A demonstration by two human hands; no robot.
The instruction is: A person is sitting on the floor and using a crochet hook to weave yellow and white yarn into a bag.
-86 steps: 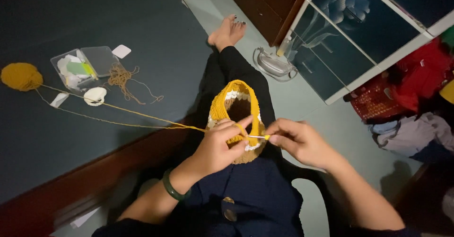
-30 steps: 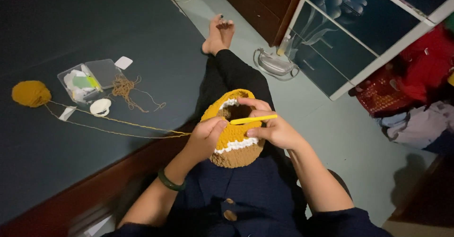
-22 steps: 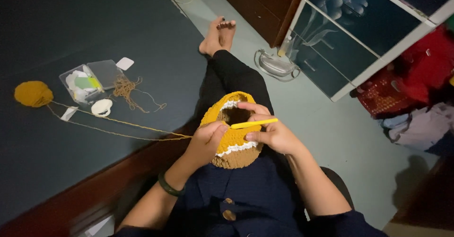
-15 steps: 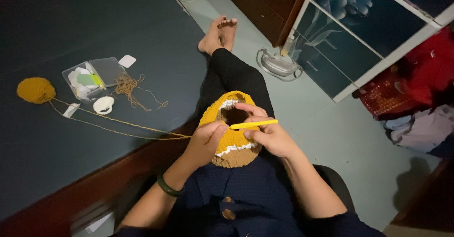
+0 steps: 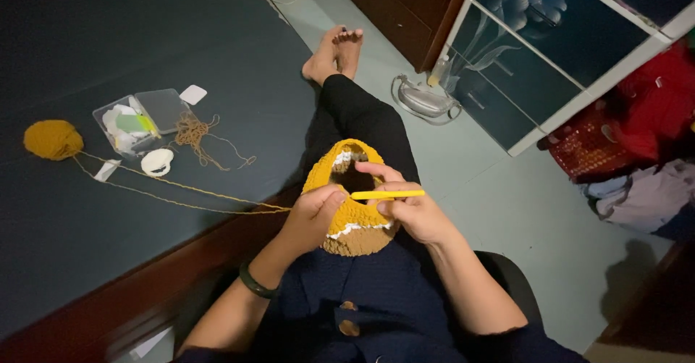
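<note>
Woolly yellow crochet piece (image 5: 346,211) — both hands (image 5: 362,214).

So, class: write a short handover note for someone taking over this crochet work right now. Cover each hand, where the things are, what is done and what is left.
Left hand: grips the yellow crocheted piece at its left edge, over the lap.
Right hand: holds the yellow crochet hook level across the piece's opening.
Yarn ball: on the dark surface to the left, its strand running to the work; clear box of supplies nearby.
Done: a rounded yellow body with white and tan rows.
Left: the rim is open, and yarn is attached.
</note>
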